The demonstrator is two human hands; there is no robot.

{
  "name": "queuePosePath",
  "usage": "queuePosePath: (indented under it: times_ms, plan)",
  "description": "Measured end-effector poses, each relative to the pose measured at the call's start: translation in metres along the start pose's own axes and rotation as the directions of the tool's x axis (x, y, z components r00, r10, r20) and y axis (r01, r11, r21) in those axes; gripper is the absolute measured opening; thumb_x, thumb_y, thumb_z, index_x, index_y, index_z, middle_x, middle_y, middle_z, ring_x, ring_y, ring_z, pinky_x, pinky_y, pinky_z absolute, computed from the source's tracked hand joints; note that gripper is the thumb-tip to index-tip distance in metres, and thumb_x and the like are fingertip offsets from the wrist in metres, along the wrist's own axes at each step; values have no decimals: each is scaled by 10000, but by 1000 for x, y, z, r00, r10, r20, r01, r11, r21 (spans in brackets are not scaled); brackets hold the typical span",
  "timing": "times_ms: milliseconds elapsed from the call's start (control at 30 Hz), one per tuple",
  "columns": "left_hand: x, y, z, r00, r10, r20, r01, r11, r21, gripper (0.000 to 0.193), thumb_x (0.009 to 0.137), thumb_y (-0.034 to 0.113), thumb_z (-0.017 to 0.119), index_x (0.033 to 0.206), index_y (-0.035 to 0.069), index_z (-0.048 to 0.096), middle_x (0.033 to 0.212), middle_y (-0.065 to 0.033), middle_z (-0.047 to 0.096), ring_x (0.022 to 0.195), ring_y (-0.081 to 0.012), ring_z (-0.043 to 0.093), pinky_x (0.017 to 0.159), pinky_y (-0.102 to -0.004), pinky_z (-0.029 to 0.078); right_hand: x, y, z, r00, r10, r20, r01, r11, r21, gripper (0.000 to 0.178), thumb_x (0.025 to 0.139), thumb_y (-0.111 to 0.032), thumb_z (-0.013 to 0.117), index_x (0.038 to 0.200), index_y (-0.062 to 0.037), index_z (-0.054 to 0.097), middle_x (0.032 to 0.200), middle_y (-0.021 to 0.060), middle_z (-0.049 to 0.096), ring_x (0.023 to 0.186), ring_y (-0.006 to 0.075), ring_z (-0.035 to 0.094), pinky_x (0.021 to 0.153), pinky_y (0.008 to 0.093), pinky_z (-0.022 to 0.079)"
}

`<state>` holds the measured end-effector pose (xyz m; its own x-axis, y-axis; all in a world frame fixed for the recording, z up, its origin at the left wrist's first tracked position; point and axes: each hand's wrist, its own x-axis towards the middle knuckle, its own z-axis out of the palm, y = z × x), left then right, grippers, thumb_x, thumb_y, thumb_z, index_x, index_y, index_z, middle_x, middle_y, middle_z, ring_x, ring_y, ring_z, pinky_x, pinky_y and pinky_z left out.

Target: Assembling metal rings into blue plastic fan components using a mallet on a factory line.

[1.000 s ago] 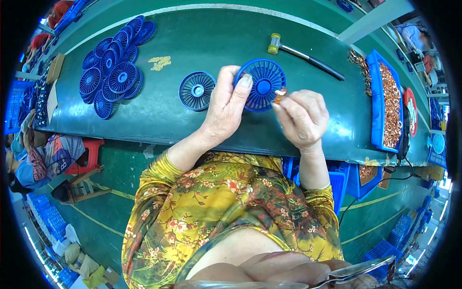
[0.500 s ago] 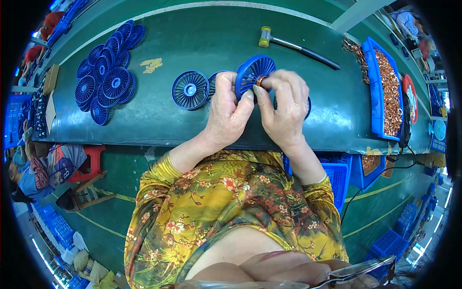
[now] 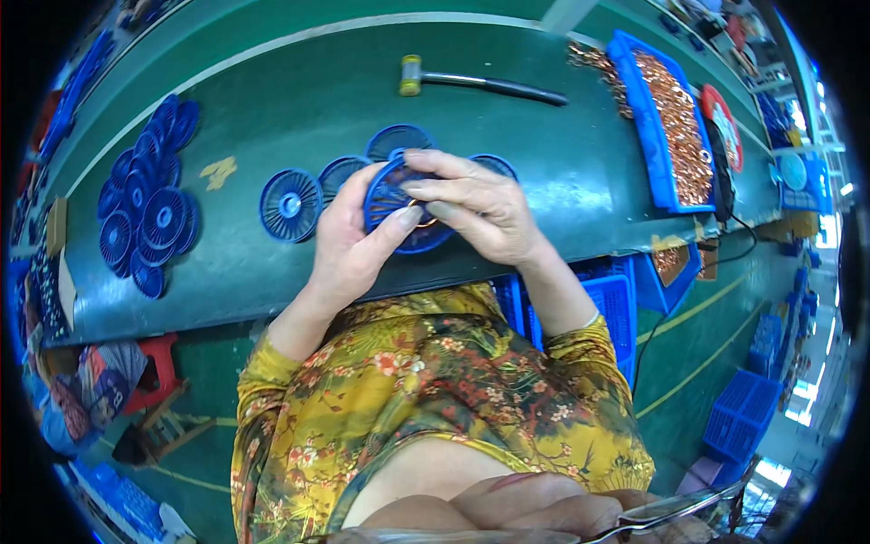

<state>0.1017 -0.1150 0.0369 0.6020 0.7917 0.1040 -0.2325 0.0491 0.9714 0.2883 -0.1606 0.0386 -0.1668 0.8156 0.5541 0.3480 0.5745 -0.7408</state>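
Observation:
Both hands work on one round blue plastic spoked wheel [image 3: 384, 192], held over the table's near edge with its open face toward me. My left hand [image 3: 349, 240] grips the wheel's left side, its thumb at the centre. My right hand [image 3: 480, 204] covers the right part of the wheel, with fingers and thumb pinching a thin copper ring [image 3: 426, 220] at the hub. How far the ring sits on the hub is hidden by the fingertips. Close by on the table lie several similar wheels, among them a left wheel [image 3: 291, 206] and a far wheel [image 3: 399, 139].
A mallet [image 3: 480, 82] with a yellow-faced head lies beyond the hands. At the right stands a blue tray [image 3: 642, 118] full of copper rings [image 3: 675, 127], loose ones beside it. A heap of blue wheels [image 3: 145, 195] covers the left. Blue crates [image 3: 609, 304] stand below the table edge.
The wheel has turned from nearly edge-on to facing me, and the hands have shifted left and slightly down in the picture. The whole view has swung, so the table things appear further left.

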Motion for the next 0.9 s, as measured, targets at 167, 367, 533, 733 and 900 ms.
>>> queuePosePath:
  times_ms: [167, 367, 533, 733, 900]
  plan:
    - [-1, -1, -5, 954, 273, 121, -294, 784, 546, 406, 845, 152, 663, 1184, -11, 510, 962, -157, 660, 800, -222, 680, 699, -318, 528, -1, -8, -5, 995, 76, -72, -75, 997, 16, 452, 792, 1, 666, 1233, -36, 575, 1290, 173, 547, 1194, 284, 535, 966, 344, 447]
    - [1, -11, -31, 717, 696, -10, -342, 364, 866, 400, 828, 21, 678, 1192, 10, 513, 1005, -171, 659, 821, -255, 675, 695, -337, 540, -10, 64, -102, 782, 324, -533, -574, 709, -411, 518, 796, -281, 709, 1221, -30, 552, 1178, 170, 610, 900, 251, 666, 805, 362, 516]
    - [-1, -25, -90, 670, 736, -99, -159, 272, 949, 330, 873, 6, 612, 1194, 24, 538, 1062, -155, 657, 868, -244, 669, 750, -339, 531, -56, 135, -207, 409, 277, -870, -869, -172, -464, 290, 864, -231, 574, 1069, -26, 570, 1084, 217, 548, 947, 392, 604, 816, 458, 512]
    - [-21, -23, -110, 877, 462, -130, 30, 218, 976, 376, 903, 126, 566, 1273, 78, 518, 1286, -177, 531, 1234, -325, 475, 1069, -475, 293, -54, 129, -200, 465, 278, -841, -846, -141, -514, 244, 877, -281, 596, 930, -47, 643, 1042, 182, 565, 938, 351, 618, 787, 452, 512]
    - [-24, -1, -153, 806, 562, -184, 156, 98, 983, 443, 912, 251, 577, 1311, 82, 486, 1349, -177, 476, 1305, -332, 390, 1088, -507, 221, -55, 109, -187, 524, 263, -810, -850, 91, -520, 254, 864, -303, 624, 881, -53, 666, 865, 163, 645, 838, 310, 650, 745, 410, 510]
